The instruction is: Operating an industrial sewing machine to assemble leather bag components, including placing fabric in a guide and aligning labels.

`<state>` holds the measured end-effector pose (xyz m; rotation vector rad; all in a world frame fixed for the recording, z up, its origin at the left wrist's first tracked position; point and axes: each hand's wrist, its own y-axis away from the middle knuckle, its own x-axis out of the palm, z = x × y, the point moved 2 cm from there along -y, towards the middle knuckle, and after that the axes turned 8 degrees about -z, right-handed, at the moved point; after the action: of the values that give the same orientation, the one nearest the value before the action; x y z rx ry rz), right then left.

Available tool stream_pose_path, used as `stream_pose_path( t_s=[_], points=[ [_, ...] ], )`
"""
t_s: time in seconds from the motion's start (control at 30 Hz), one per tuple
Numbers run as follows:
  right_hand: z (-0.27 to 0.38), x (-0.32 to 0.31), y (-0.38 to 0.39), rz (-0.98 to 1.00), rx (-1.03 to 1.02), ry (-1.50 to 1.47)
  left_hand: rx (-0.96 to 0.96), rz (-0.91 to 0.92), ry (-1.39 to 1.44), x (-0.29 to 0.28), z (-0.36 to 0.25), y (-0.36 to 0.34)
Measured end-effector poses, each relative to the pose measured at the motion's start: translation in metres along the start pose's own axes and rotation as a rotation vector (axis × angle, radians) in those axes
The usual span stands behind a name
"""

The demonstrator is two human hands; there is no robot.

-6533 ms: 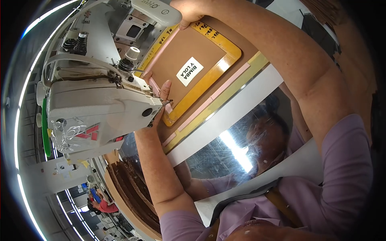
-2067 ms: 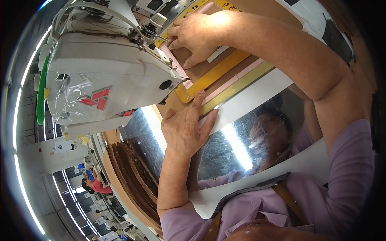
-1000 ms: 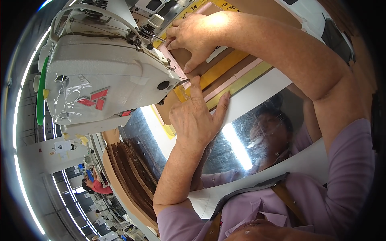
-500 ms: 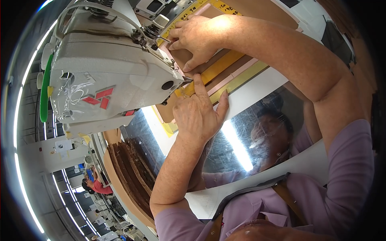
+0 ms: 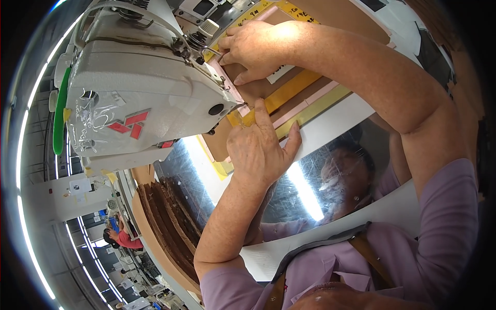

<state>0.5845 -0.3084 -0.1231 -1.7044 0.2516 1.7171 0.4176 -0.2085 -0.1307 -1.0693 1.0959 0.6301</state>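
A sewing machine (image 5: 150, 82) fills the upper left, its needle area just beside my hands. Under it lies a flat sewing template with a brown panel (image 5: 253, 92), pink edging (image 5: 230, 85) and a yellow strip (image 5: 294, 87). My left hand (image 5: 261, 150) rests on the near part of the template; its index finger is stretched out close to the needle area and its thumb is spread. Farther back, my right hand (image 5: 253, 51) lies flat on the brown panel with the fingers apart. Part of a white label (image 5: 279, 75) shows beside it. Neither hand grips anything.
A shiny, scratched plate (image 5: 320, 175) on the table lies nearer my body. Stacked brown, rough-edged pieces (image 5: 168, 222) stand at the left. Behind the machine is a small control box (image 5: 199, 9). Another person (image 5: 124, 237) sits at a distant workstation.
The template has shifted slightly rightward and toward me, exposing more pink edging beside the machine and the white label. My left hand moved slightly right with it; my right thumb shifted a little.
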Motion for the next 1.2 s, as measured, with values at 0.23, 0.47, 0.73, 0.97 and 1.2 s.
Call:
stream_pose_path(
  t_s=[0.23,0.47,0.73,0.97,1.2],
  points=[
    [0.005,-0.003,0.009,-0.057,-0.073,0.038,-0.015,0.013,0.091,-0.009,-0.003,0.015],
    [0.012,-0.003,0.031,0.077,-0.065,0.029,-0.076,0.139,0.018,-0.032,-0.012,0.022],
    [0.024,-0.012,0.048,0.052,-0.122,0.025,0.016,0.105,0.032,-0.035,-0.014,0.053],
    [0.029,-0.014,0.068,0.024,-0.189,0.055,0.005,0.126,0.129,-0.044,-0.024,0.069],
    [0.041,-0.012,0.081,-0.019,-0.214,0.07,0.034,0.125,0.174,-0.05,-0.037,0.08]
  ],
)
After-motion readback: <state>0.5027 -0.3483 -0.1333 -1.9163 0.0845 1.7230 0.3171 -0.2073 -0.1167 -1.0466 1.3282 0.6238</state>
